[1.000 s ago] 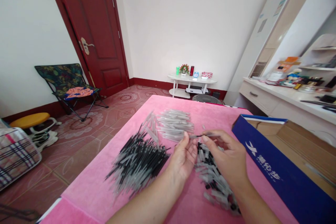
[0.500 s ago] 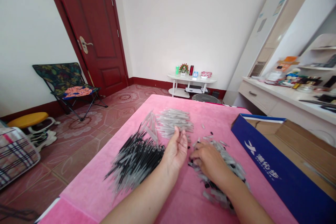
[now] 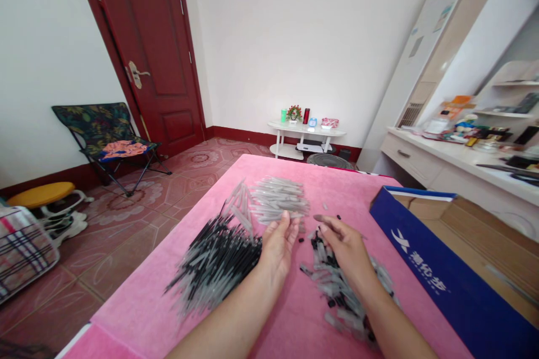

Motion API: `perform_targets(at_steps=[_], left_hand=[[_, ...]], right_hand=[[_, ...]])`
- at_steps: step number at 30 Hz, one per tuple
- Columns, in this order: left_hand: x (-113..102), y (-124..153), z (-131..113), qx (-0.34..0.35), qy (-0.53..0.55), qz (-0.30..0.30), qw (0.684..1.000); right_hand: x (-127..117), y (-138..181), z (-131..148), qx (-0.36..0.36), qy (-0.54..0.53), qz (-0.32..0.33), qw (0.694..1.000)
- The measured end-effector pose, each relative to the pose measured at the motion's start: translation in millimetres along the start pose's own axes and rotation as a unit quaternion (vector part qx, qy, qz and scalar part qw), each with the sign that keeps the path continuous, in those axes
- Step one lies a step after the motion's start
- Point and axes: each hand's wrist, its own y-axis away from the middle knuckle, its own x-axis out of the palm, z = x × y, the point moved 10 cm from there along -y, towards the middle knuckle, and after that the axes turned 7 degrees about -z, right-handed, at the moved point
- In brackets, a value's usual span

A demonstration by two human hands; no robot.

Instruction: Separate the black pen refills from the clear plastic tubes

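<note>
My left hand (image 3: pixel 278 241) is half turned palm up with fingers curled and thumb raised, in front of the pile of clear pen barrels (image 3: pixel 275 193). What it holds, if anything, I cannot make out. My right hand (image 3: pixel 343 238) pinches a small greyish piece that looks like a pen cap (image 3: pixel 319 217). Below that hand spreads a heap of clear pen caps with black parts (image 3: pixel 332 280). Left of my left forearm lies a large heap of thin black-and-clear pen refills (image 3: pixel 214 261). A few separate clear barrels (image 3: pixel 240 205) lean beyond it.
A pink cloth (image 3: pixel 138 286) covers the table. A blue shoe box (image 3: pixel 433 269) without a lid stands along its right side. Small loose parts lie near the cap heap, one a black bit (image 3: pixel 339 217). A cluttered white dresser (image 3: pixel 446 165) is farther right.
My right hand has lifted out of the cap heap and opened out slightly, with a small greyish piece now at its fingertips. My left hand has barely moved.
</note>
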Motion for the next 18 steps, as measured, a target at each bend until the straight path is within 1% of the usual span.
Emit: perform_targets(at_steps=[2,4,6,7,11,18], left_hand=[[-0.9,-0.4,1.3,0.002,-0.013,0.000,1.000],[0.2,0.7,2.6,0.001,-0.026,0.005,1.000],[3.7,3.2,3.1,0.001,-0.037,0.019,0.999],[5.7,4.8,3.3,0.002,-0.042,0.027,0.999],[11.6,10.2,4.2,0.006,-0.065,0.052,0.997],[16.7,13.0,6.4,0.022,-0.093,0.081,0.992]], right_hand=[[-2.4,0.2,-11.8,0.083,-0.125,-0.018,0.988],[0.1,3.3,-21.8,0.151,-0.228,-0.030,0.961],[2.5,6.5,-29.4,0.193,-0.286,-0.042,0.938],[3.4,7.9,-32.4,0.206,-0.296,-0.047,0.932],[3.0,10.5,-36.2,0.212,-0.277,-0.058,0.935],[7.1,11.8,-25.9,0.191,-0.271,-0.042,0.942]])
